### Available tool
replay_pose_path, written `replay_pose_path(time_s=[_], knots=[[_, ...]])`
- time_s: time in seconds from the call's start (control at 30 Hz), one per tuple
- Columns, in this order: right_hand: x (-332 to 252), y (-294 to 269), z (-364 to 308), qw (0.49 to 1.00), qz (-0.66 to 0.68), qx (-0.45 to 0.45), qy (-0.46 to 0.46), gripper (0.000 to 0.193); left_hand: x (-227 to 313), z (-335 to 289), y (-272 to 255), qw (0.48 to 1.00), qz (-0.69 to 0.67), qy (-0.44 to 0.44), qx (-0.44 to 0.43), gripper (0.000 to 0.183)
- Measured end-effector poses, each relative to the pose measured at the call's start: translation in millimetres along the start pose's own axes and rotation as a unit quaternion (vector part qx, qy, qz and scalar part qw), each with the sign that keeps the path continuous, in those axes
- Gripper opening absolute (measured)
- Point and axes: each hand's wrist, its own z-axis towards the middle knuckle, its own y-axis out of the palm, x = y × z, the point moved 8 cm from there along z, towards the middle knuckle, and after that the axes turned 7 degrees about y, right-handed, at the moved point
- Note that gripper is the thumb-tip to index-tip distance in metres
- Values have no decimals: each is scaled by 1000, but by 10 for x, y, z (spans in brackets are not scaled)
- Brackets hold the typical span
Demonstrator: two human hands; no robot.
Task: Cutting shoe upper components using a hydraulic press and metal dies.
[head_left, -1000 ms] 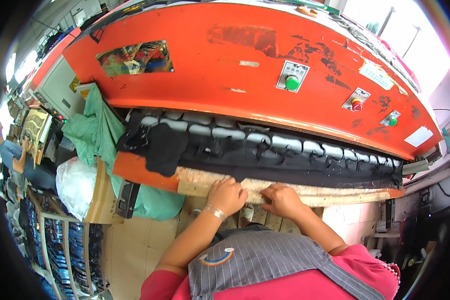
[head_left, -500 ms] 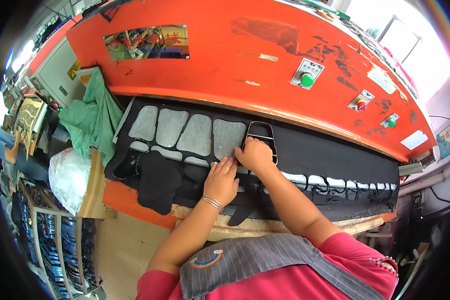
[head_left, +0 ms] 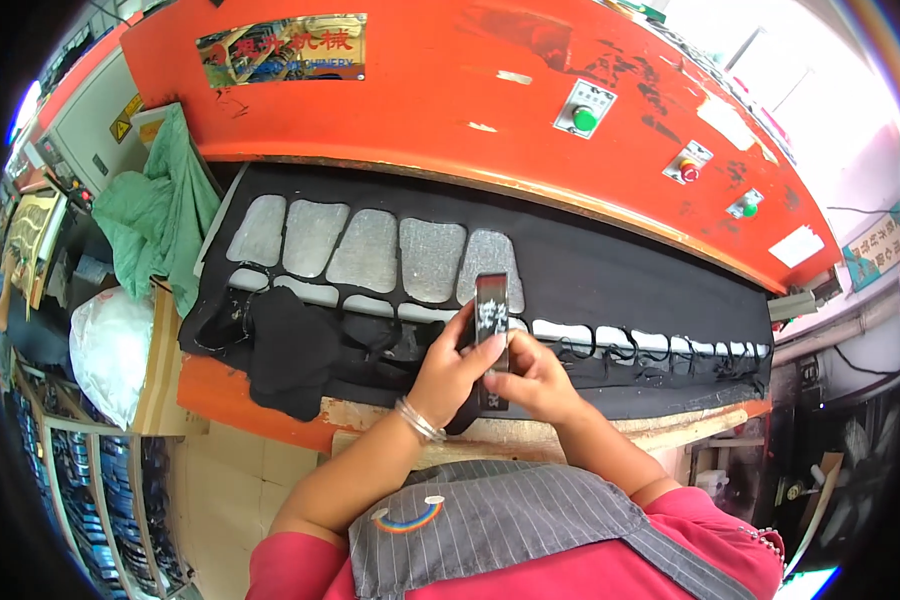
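While both hands meet near the front edge of the press bed, they lift a narrow black metal piece (head_left: 492, 335), seemingly a cutting die, clear of the black sheet (head_left: 610, 270). The left hand (head_left: 450, 370) grasps the piece along its left side, thumb up against its edge; the right hand (head_left: 535, 375) closes round its lower end, fingers curled. The piece stands nearly upright, its top end over the rightmost of the large pale cut-outs (head_left: 490, 262).

Judging by how things lie, the cutting looks well under way. Five large pale openings (head_left: 365, 250) run in a row along the left half of the sheet, toward the back edge under the orange press head (head_left: 450, 110), and a lower band of smaller pale openings (head_left: 650, 342) stretches along the front edge toward the right corner. The right half of the sheet at the back shows no openings yet, so that stretch seems left to do.

A heap of black scraps or cut parts (head_left: 290, 350) lies at the front left corner of the bed. Green cloth (head_left: 160, 215) hangs beyond the bed's left edge, with a white bag (head_left: 110, 345) below it. Green and red buttons (head_left: 585, 118) sit on the press head, untouched.
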Motion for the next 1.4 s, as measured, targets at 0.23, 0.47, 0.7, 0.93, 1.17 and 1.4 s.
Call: replay_pose_path(time_s=[0.23, 0.47, 0.7, 0.93, 1.17, 1.4], knots=[[161, 104, -297, 978, 112, -26, 174, 26, 80, -386, -347, 969, 214, -11, -127, 42], [-511, -610, -50, 939, -338, -54, -33, 12, 401, -378, -1393, 991, 63, -16, 115, 19], [-528, -1676, 588, 711, -683, -65, -155, 12, 1681, -200, -1551, 543, 816, 135, 146, 37], [-250, -2002, 620, 737, -657, -5, -157, 19, 301, 736, -261, 713, 666, 201, -89, 36], [138, -1900, 366, 814, -545, 198, -32, 88, -676, 968, 192, 639, 745, 165, -92, 45], [61, -1985, 479, 792, -570, 202, -86, 87, -621, 1032, 266, 608, 757, 221, -96, 45]])
